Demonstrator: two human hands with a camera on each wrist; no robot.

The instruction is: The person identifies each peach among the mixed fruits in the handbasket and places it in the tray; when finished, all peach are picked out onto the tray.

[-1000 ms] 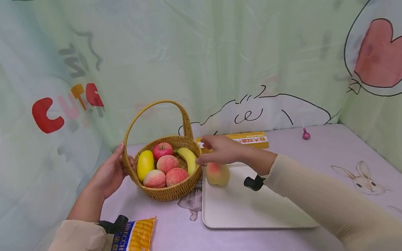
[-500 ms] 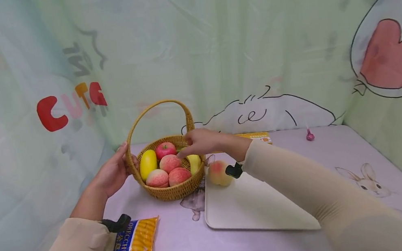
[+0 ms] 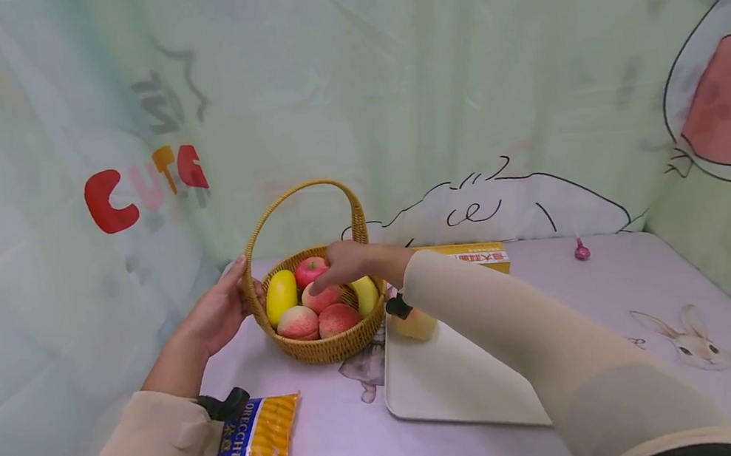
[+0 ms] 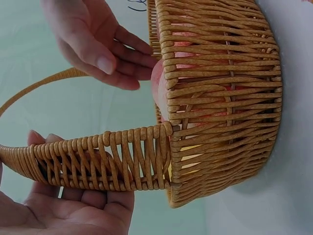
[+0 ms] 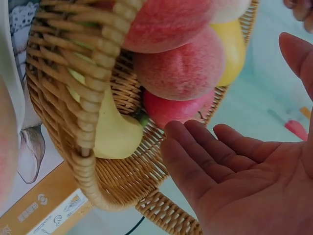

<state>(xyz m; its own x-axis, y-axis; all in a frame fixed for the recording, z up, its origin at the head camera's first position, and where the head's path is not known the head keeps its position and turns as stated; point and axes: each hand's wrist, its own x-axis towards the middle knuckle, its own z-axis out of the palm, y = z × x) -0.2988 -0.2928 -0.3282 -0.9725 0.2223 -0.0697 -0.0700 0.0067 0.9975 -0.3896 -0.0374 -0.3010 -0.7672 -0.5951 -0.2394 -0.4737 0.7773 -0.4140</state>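
A wicker basket (image 3: 328,349) with a tall arched handle stands on the table. My left hand (image 3: 217,319) grips the handle's left side low down, its fingers passing behind the woven strip (image 4: 88,164) in the left wrist view. Over the basket's far side reaches my right hand (image 3: 350,261), fingers extended and holding nothing. Its fingertips (image 5: 173,129) come right at the red apple (image 5: 171,108). Beside the apple lie several peaches (image 3: 297,323), an oblong yellow fruit (image 3: 281,298) and a banana (image 5: 117,129), partly hidden by my right hand in the head view.
Right of the basket is a pale tray (image 3: 456,389) bearing one peach (image 3: 416,325), partly behind my right wrist. A yellow box (image 3: 495,255) lies at the back. A pasta bag (image 3: 261,447) lies front left, and a small purple onion-like item (image 3: 582,250) back right.
My right hand has moved left from the basket's right rim, over the banana, to the apple and peaches. The left hand keeps its grip on the handle. The head view has turned slightly left.
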